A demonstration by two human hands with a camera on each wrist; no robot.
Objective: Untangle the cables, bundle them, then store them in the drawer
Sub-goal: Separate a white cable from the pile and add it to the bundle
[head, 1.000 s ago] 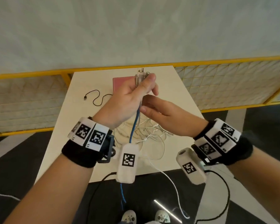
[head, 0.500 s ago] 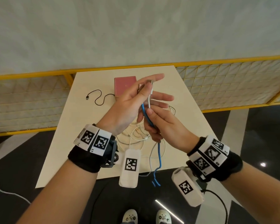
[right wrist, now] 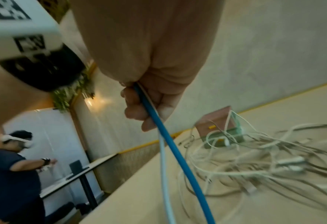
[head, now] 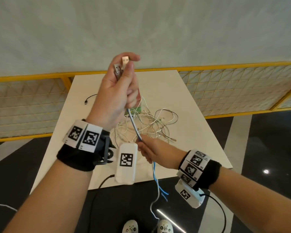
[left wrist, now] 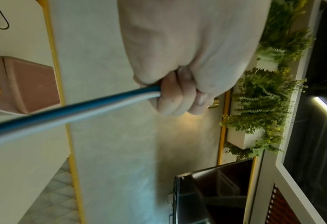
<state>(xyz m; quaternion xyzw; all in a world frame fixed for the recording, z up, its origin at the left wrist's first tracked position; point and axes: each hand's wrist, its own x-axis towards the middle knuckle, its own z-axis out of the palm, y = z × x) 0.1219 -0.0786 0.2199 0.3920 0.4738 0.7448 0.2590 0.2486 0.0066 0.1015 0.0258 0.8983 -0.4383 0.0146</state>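
My left hand point(head: 124, 81) is raised above the table and grips the plug ends point(head: 123, 64) of a blue cable point(head: 133, 125) and a white cable. In the left wrist view my fingers point(left wrist: 177, 94) curl round both cables point(left wrist: 72, 115). The pair runs taut down to my right hand point(head: 146, 148), which holds them low near the table's front edge; its fingers point(right wrist: 145, 106) wrap the blue cable point(right wrist: 177, 159). The loose tails point(head: 158, 184) hang below. A tangle of white cables point(head: 149, 125) lies on the table. A small pink drawer box point(right wrist: 216, 121) sits behind it.
The beige table point(head: 200, 132) has a thin black cable point(head: 89, 100) lying at its far left. A yellow railing with mesh panels point(head: 233, 88) runs behind the table. My shoes point(head: 129, 227) are on the dark floor below. Another person point(right wrist: 11, 159) stands far off.
My left hand has lifted the plug ends higher. My right hand has slid down the blue and white cables toward the table's front edge, pulling them straight.
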